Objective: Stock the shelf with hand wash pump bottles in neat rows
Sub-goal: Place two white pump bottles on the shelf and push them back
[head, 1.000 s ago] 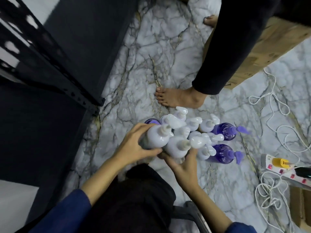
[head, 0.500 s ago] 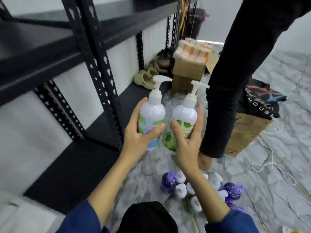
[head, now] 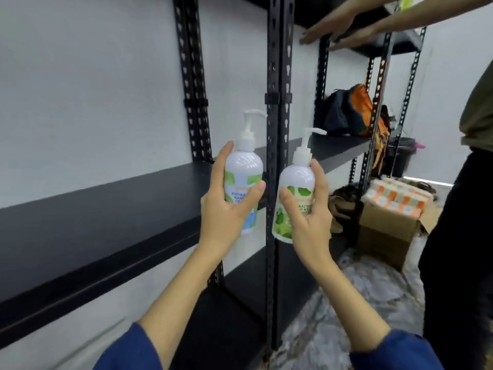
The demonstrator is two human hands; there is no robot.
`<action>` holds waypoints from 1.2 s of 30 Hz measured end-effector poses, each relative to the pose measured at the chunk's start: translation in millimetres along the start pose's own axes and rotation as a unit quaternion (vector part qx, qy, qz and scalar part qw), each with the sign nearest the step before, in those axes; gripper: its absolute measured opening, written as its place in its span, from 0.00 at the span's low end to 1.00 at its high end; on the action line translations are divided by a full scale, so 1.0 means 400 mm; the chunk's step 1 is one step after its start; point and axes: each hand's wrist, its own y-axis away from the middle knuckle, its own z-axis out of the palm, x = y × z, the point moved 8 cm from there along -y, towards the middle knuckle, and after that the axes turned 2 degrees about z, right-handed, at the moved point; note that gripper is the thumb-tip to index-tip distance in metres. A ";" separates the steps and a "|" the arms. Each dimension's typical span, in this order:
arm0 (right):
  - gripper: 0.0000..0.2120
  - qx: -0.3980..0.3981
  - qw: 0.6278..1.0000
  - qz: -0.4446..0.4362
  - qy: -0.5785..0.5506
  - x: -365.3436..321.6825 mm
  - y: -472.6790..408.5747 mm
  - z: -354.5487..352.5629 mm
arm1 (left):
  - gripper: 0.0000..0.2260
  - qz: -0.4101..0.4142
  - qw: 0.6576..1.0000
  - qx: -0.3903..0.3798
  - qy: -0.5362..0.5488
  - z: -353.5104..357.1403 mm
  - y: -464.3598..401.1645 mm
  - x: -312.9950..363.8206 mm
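Nearest, two blue sleeves run off the bottom edge, so the elbows are out of sight; the left hand (head: 226, 209) grips a white pump bottle (head: 244, 166) round its body, thumb across the label and fingers curled behind it, so only part of the lettering reads; the right hand (head: 310, 217) grips a second pump bottle (head: 293, 188) with a green leaf label, thumb on the front and fingers wrapped round the far side, its wording also half covered; both bottles are held upright in the air, just beside each other and apart, in front of the black upright post (head: 274, 76) of the rack, not resting on any shelf; the black shelf (head: 93, 222) stretches to the left behind the left bottle; to the right, a second person in dark trousers (head: 458, 249) is cut off by the frame edge; farther off, an open cardboard box (head: 386, 231) holds orange-and-white packs too blurred to read; a dark and orange bag (head: 352, 110) lies on the farther shelf; at the top, the other person's two hands (head: 338, 28) rest flat on an upper shelf, forearms cut off.
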 end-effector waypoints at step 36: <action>0.24 -0.324 0.944 -0.001 -0.061 0.273 -0.341 0.857 | 0.29 -0.049 0.955 0.199 -0.214 -0.522 -0.328 -0.254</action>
